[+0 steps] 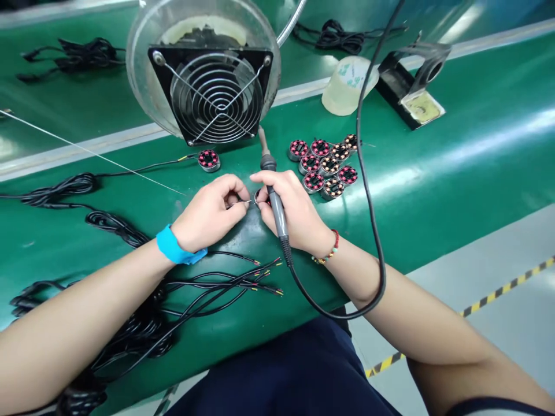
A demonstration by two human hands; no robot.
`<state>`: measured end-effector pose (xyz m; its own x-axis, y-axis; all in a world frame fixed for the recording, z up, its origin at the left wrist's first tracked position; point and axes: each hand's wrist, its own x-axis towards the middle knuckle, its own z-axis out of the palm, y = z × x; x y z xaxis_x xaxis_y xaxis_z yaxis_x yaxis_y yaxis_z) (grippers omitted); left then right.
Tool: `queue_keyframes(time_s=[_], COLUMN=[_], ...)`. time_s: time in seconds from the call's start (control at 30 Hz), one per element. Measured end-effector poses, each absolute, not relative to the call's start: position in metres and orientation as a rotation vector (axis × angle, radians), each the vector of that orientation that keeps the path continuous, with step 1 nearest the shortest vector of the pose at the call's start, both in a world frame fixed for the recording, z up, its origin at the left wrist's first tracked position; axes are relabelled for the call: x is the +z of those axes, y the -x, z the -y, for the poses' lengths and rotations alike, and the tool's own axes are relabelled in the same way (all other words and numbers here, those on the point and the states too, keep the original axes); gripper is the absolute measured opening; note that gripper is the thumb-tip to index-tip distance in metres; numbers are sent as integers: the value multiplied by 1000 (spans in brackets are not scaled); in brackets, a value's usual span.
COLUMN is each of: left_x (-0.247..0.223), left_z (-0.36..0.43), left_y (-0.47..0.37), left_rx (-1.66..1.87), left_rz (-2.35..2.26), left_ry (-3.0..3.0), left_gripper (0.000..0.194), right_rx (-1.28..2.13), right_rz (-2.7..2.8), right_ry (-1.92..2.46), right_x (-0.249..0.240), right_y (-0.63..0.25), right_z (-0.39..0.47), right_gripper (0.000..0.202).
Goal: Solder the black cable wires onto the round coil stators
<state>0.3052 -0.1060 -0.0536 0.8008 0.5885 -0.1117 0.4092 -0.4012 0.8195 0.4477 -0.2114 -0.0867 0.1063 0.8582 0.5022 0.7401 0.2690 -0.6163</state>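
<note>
left hand (219,209) with its grip pinched on a thin wire end (243,202), right hand (295,212) closed round a soldering iron (277,211) and a mostly hidden round part (259,198), right up close over the green desk (416,190), caged fan (221,104) just beyond, motor stators (330,166) bunched to the right

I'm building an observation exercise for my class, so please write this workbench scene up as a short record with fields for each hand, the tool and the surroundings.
Left hand: pinching a thin wire
Right hand: holding a soldering iron, with a small round part mostly hidden at its fingertips
Iron tip: pointing away from the person
Fan: beyond the hands, behind a wire guard
Coil parts: clustered right of the fan
Black cables: bundled at left, some with coloured ends
</note>
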Motion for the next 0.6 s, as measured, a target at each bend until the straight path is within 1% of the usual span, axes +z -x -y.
queue_keyframes(time_s=[0.07,0.17,0.23,0.4,0.6], left_x=[-52,-46,-42,-40,-42], left_z=[103,99,96,94,99], left_y=[-303,-300,-300,-301,-307], left_rx=[186,14,-49,71,56], left_rz=[-737,-757,-776,-858,-896], left_ry=[-2065,-2119,-2061,-1812,-1805], left_gripper=[18,17,20,21,27], right_rx=[164,179,207,232,251], right_rz=[1616,1596,1616,1626,1646], right_ry=[1503,1521,1525,1523,1474], right_x=[-87,-87,-86,-84,-85], right_y=[-448,-448,-448,-448,-449], right_z=[212,212,212,214,216], right_gripper=[40,45,48,46,49])
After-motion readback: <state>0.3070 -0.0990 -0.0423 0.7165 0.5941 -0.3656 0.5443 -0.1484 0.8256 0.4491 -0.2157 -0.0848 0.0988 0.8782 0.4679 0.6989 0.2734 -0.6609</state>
